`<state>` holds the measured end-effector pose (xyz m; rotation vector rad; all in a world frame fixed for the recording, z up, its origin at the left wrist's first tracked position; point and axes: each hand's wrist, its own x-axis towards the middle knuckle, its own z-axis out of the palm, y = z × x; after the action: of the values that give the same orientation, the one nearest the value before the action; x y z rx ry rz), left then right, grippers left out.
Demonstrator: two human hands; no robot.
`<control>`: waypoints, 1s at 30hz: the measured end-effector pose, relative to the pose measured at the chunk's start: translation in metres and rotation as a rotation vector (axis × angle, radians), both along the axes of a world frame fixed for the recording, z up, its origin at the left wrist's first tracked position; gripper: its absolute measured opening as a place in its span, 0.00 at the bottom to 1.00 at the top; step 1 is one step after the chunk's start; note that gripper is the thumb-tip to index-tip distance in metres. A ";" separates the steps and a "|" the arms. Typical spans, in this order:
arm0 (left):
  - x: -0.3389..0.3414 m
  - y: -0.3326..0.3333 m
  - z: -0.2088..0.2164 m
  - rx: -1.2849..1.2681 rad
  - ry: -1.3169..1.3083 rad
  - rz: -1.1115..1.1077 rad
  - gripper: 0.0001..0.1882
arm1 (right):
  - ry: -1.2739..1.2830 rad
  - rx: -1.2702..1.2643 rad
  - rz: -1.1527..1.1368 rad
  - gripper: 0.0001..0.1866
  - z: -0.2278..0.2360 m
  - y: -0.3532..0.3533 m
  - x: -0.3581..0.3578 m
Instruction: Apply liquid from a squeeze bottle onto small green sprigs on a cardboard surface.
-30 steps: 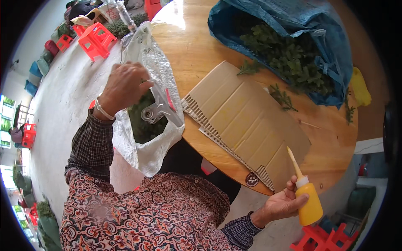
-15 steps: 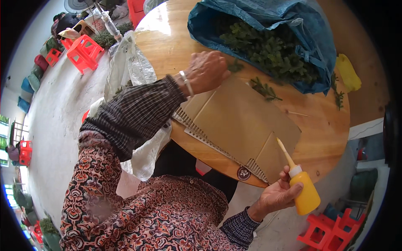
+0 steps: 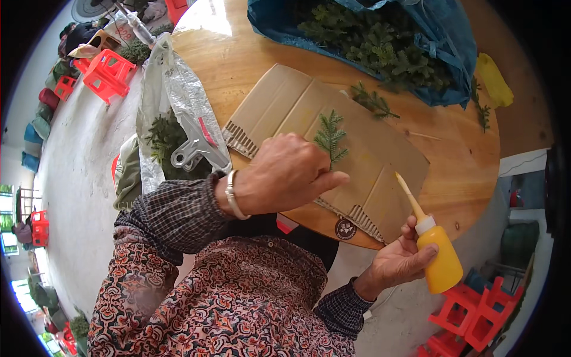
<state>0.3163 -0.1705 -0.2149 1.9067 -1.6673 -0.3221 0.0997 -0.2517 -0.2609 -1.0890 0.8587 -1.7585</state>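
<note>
My left hand (image 3: 288,172), with a silver bracelet at the wrist, is over the near part of a flat brown cardboard sheet (image 3: 279,98). A small green fir sprig (image 3: 331,140) sticks up from behind its closed fingers, which hide the stem end. At the right near side of the table, my right hand (image 3: 401,265) is wrapped around a yellow squeeze bottle (image 3: 439,262). The bottle's white collar and long thin nozzle tilt up and left, the tip over the cardboard's right part. A loose fir sprig (image 3: 372,100) lies beyond the cardboard.
A blue woven sack (image 3: 273,33) full of fir branches (image 3: 380,44) lies at the table's far side. A yellow bag (image 3: 493,80) is right of it. Left of the table hangs a clear plastic bag (image 3: 178,77) with greenery and a grey clamp (image 3: 196,146). Red stools (image 3: 107,74) stand around.
My left hand has come back from near the sack, toward me, with a fir sprig. The bottle stays in my right hand. The view has shifted slightly, showing the plastic bag's contents.
</note>
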 end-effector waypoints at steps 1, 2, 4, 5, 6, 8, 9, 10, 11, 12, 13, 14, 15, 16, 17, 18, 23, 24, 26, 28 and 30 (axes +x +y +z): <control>0.000 0.002 0.000 0.016 0.095 -0.042 0.13 | -0.003 0.001 0.003 0.25 0.000 0.000 -0.001; 0.003 0.004 -0.001 0.019 0.096 -0.043 0.13 | -0.001 0.004 0.002 0.25 0.000 0.001 -0.002; 0.017 0.001 -0.005 -0.262 -0.015 -0.044 0.09 | 0.004 -0.001 0.002 0.25 -0.001 0.001 -0.002; 0.023 -0.001 -0.008 -0.404 -0.070 -0.044 0.08 | 0.006 -0.005 0.001 0.26 -0.001 0.001 -0.002; 0.026 -0.002 -0.011 -0.546 -0.127 -0.043 0.09 | 0.009 -0.009 0.001 0.26 -0.001 0.000 -0.003; 0.029 0.001 -0.021 -0.494 -0.161 -0.060 0.10 | 0.005 0.005 0.007 0.26 0.000 0.001 -0.003; 0.030 0.002 -0.028 -0.443 -0.196 -0.078 0.12 | -0.001 0.018 0.011 0.26 0.001 0.001 -0.003; 0.031 0.003 -0.033 -0.392 -0.231 -0.096 0.15 | -0.006 0.031 0.016 0.26 0.002 0.001 -0.003; 0.032 0.004 -0.036 -0.341 -0.265 -0.114 0.17 | -0.011 0.043 0.022 0.26 0.003 0.002 -0.002; 0.032 0.004 -0.037 -0.343 -0.261 -0.113 0.17 | -0.008 0.042 0.021 0.26 0.005 0.002 -0.001; 0.030 0.003 -0.038 -0.339 -0.258 -0.108 0.17 | 0.001 0.025 0.024 0.27 0.007 0.003 0.001; 0.029 0.002 -0.039 -0.335 -0.254 -0.102 0.18 | 0.009 0.007 0.027 0.27 0.009 0.005 0.003; 0.028 0.001 -0.040 -0.331 -0.250 -0.096 0.18 | 0.017 -0.011 0.030 0.27 0.011 0.006 0.006; 0.026 0.001 -0.041 -0.327 -0.245 -0.090 0.18 | 0.026 -0.029 0.034 0.27 0.013 0.008 0.009; 0.025 0.000 -0.041 -0.329 -0.242 -0.090 0.18 | 0.030 -0.031 0.034 0.27 0.014 0.010 0.013; 0.025 0.000 -0.042 -0.328 -0.241 -0.084 0.18 | 0.026 -0.046 0.082 0.27 0.016 0.013 0.019; 0.021 -0.002 -0.045 -0.324 -0.231 -0.070 0.19 | 0.047 -0.081 0.237 0.27 0.019 0.025 0.052; 0.020 -0.002 -0.046 -0.325 -0.230 -0.064 0.19 | 0.075 -0.074 0.254 0.27 0.020 0.026 0.059; 0.019 -0.003 -0.047 -0.328 -0.226 -0.053 0.19 | 0.130 -0.061 0.286 0.27 0.020 0.027 0.068; 0.019 -0.003 -0.048 -0.330 -0.220 -0.050 0.19 | 0.136 -0.071 0.288 0.28 0.019 0.025 0.071; 0.019 -0.003 -0.048 -0.331 -0.215 -0.049 0.18 | 0.138 -0.090 0.288 0.28 0.015 0.024 0.073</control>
<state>0.3357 -0.1731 -0.2628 1.7005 -1.7793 0.1404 0.1724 -0.2278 -0.2456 -1.3353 0.6712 -1.5065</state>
